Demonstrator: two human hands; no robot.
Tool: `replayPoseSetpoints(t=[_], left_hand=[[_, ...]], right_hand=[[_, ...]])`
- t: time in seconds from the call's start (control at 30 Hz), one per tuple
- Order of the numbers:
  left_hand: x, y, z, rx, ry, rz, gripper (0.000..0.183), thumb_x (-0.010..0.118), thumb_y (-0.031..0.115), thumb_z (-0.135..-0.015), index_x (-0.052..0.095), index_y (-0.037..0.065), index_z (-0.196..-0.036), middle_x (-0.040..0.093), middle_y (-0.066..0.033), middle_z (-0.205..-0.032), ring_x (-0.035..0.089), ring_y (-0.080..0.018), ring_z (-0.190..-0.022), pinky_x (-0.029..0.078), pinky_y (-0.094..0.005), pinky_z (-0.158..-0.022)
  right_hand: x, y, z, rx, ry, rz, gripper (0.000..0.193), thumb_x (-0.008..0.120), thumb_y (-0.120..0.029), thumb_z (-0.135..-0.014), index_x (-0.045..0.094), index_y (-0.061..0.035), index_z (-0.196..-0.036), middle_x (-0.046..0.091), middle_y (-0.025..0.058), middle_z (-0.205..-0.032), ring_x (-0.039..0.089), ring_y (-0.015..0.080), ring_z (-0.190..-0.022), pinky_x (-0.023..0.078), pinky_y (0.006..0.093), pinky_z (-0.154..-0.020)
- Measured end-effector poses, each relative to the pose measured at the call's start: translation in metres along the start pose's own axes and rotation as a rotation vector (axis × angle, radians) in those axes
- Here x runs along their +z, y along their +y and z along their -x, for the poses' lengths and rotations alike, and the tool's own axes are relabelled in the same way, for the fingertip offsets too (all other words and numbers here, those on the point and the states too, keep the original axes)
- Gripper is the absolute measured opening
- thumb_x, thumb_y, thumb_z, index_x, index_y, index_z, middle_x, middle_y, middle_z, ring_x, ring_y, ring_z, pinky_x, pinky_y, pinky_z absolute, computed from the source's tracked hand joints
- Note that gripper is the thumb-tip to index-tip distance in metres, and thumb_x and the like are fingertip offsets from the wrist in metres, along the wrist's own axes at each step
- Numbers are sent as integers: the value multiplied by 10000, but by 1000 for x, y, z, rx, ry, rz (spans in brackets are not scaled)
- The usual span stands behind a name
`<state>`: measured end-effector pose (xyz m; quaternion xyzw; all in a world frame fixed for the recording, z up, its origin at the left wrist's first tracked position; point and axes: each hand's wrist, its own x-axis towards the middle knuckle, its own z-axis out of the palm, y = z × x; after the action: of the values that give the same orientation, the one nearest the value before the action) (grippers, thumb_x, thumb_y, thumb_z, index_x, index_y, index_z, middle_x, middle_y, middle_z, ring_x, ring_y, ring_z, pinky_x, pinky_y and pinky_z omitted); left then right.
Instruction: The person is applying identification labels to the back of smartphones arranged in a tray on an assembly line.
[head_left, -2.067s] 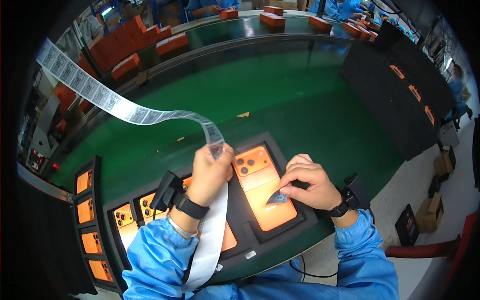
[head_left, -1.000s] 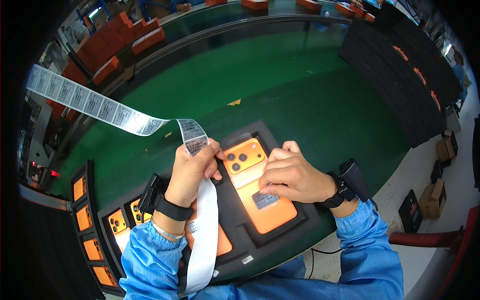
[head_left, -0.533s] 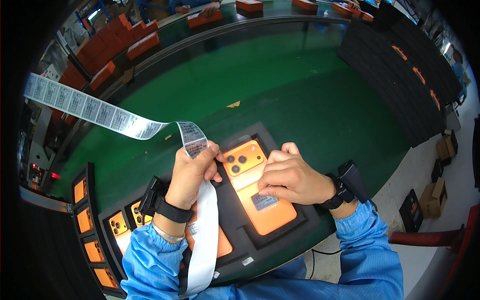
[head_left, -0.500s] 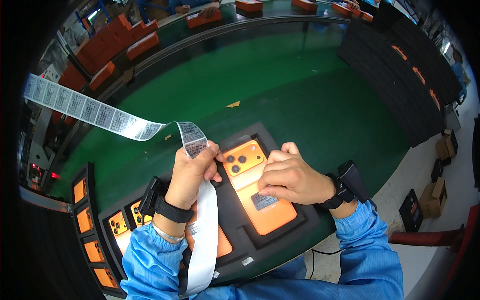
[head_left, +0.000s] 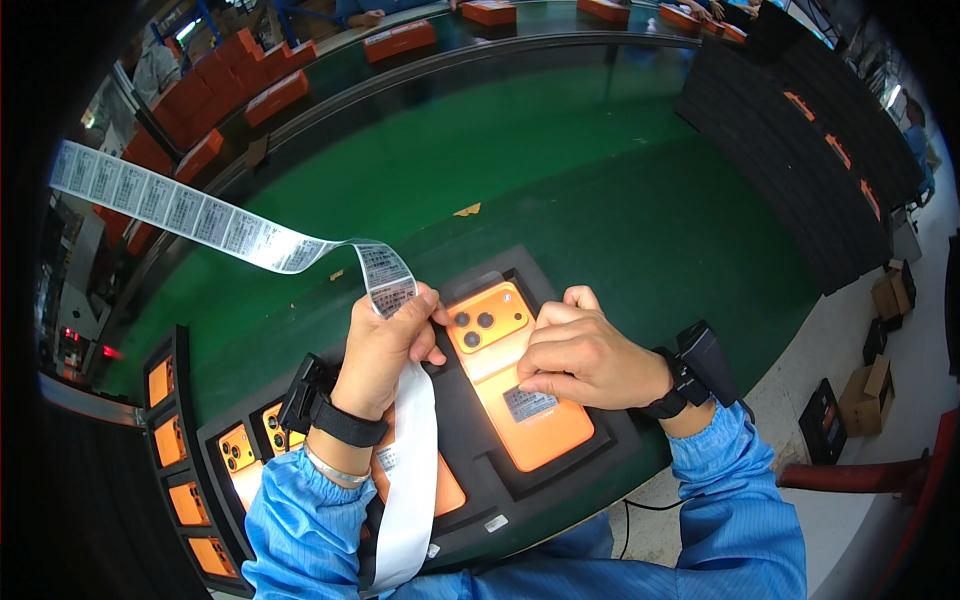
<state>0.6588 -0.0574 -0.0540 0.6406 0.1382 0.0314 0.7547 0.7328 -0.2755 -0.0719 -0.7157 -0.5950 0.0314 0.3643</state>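
My left hand point(head_left: 393, 335) is closed, pinching a long strip of printed labels point(head_left: 210, 222). The printed part runs off to the far left, and its white backing point(head_left: 409, 500) hangs down past my wrist. An orange phone point(head_left: 545, 435), with its three-lens camera block upward, lies in a black foam tray point(head_left: 622, 440). On its lower back is a silver-grey label point(head_left: 530, 403). My right hand point(head_left: 580, 350) has its fingers curled, thumb and fingertips touching the label's upper edge. Another orange phone point(head_left: 450, 488) lies partly hidden under the strip and my left forearm.
More orange phones sit in black foam trays point(head_left: 180, 335) at the left. Orange boxes point(head_left: 215, 85) are stacked at the far left, and several ride a curved conveyor point(head_left: 560, 25). Stacked black foam trays point(head_left: 790, 150) stand far right. The green table point(head_left: 480, 130) spreads between them.
Both hands hold nearly the same pose, with the right fingers still at the label. The orange boxes on the far conveyor have shifted slightly left.
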Motion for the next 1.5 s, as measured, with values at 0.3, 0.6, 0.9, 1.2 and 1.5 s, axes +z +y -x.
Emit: replayPoseSetpoints(t=[0.3, 0.6, 0.9, 1.2, 1.5], left_hand=[[1, 1, 0, 6, 12, 7, 138, 533, 119, -881, 549, -12, -840, 573, -71, -746, 413, -33, -435, 470, -210, -436], [-2, 3, 2, 20, 7, 25, 145, 538, 131, -883, 547, -9, -844, 582, -69, -722, 433, -39, -449, 487, -221, -462], [1, 1, 0, 23, -28, 22, 146, 524, 140, -892, 548, 6, -840, 627, -107, -787, 449, -45, -461, 489, -219, -472], [-4, -2, -3, 30, -67, 59, 173, 515, 144, -902, 562, -12, -843, 622, -98, -765, 471, -51, -473, 520, -234, -495], [-5, -8, -3, 83, -77, 106, 178, 516, 139, -891, 568, -23, -838, 621, -104, -759, 484, -69, -479, 526, -253, -511]], right_hand=[[-1, -2, -1, -6, 0, 21, 119, 650, -211, -793, 607, -118, -731, 577, -37, -702, 464, 144, -744, 266, 356, -779], [0, -5, -2, -33, -5, 75, 87, 651, -202, -797, 633, -135, -745, 577, -42, -706, 464, 137, -728, 264, 338, -783], [-5, -13, -2, -42, -53, 182, 159, 673, -243, -760, 574, -120, -771, 543, -14, -726, 483, 158, -768, 305, 370, -786], [2, -46, -10, 39, 5, 729, 370, 692, -334, -703, 581, -124, -987, 542, 65, -974, 500, 227, -897, 382, 442, -826], [13, -48, -7, 46, -5, 1049, 453, 521, -199, -813, 498, -187, -1265, 455, 140, -1266, 481, 271, -1024, 383, 480, -861]])
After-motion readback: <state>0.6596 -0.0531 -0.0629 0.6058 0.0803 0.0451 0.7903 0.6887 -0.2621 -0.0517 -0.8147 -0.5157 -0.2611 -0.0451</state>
